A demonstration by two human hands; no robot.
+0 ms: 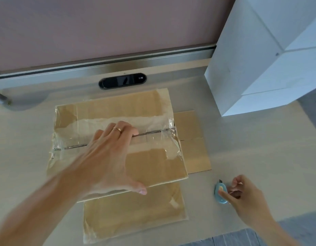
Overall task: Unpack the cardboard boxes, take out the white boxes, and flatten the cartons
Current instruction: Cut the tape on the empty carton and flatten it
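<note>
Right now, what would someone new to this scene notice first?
The taped cardboard box in the middle of the table, with the left hand spread on its top at the centre seam. To its right, the right hand pinches a small blue cutter, and tall white boxes stand at the far right.

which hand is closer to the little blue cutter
Right. The right hand touches the blue cutter from its right side; the left hand rests on the taped cardboard box, well off to the cutter's left.
</note>
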